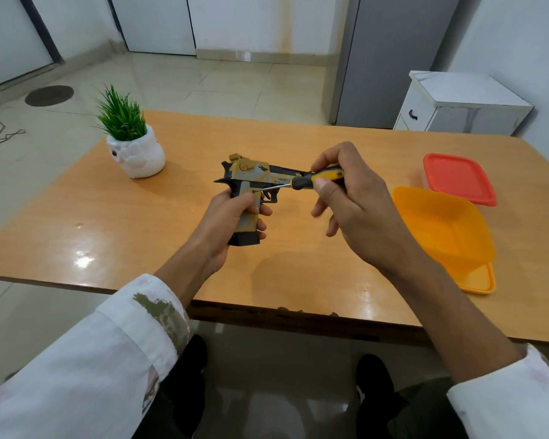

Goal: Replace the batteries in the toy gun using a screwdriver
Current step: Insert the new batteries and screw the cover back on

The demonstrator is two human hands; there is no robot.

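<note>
A yellow, grey and black toy gun is held above the middle of the wooden table, barrel pointing right. My left hand grips its handle from below. My right hand holds a screwdriver with a yellow and black handle, thumb and fingers curled round it. The thin metal shaft runs left and its tip touches the gun's side at the top of the grip, just behind the trigger.
A white pot with a green plant stands at the table's back left. At the right sit an open orange container on its lid and a box with a red lid. A white cabinet stands behind the table.
</note>
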